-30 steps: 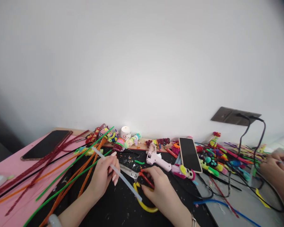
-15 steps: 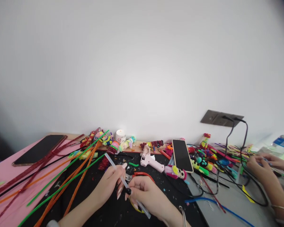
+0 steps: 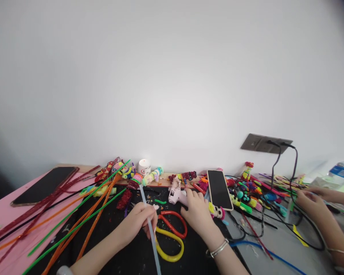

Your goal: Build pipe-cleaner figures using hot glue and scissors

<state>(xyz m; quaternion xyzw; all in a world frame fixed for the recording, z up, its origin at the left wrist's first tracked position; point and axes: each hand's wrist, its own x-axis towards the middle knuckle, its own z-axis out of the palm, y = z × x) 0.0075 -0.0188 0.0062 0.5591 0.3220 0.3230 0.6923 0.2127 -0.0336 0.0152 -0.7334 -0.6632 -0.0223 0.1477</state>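
A translucent glue stick (image 3: 154, 240) is pinched in my left hand (image 3: 139, 220), its upper end leaning toward the back of the black mat. My right hand (image 3: 199, 215) lies over the grip of a pale pink glue gun (image 3: 175, 195), its fingers curled around the handle, which they mostly hide. Between my hands lie scissors (image 3: 185, 225) with one red and one yellow handle loop; their blades are hidden by my left hand. Behind the left hand are a dark red fuzzy piece (image 3: 124, 200) and a green snippet (image 3: 160, 201).
Long pipe cleaners (image 3: 83, 214) cross the left side, near a dark phone (image 3: 44, 185). A second phone (image 3: 219, 190) and a pipe-cleaner figure (image 3: 217, 210) are right of the gun. Black cables (image 3: 296, 164) run from a wall socket. Another person's hands (image 3: 312, 202) work at far right.
My right hand has left the glue stick and moved right and back onto the glue gun. The left hand keeps the stick, now held steeper. More of the scissors' handles shows.
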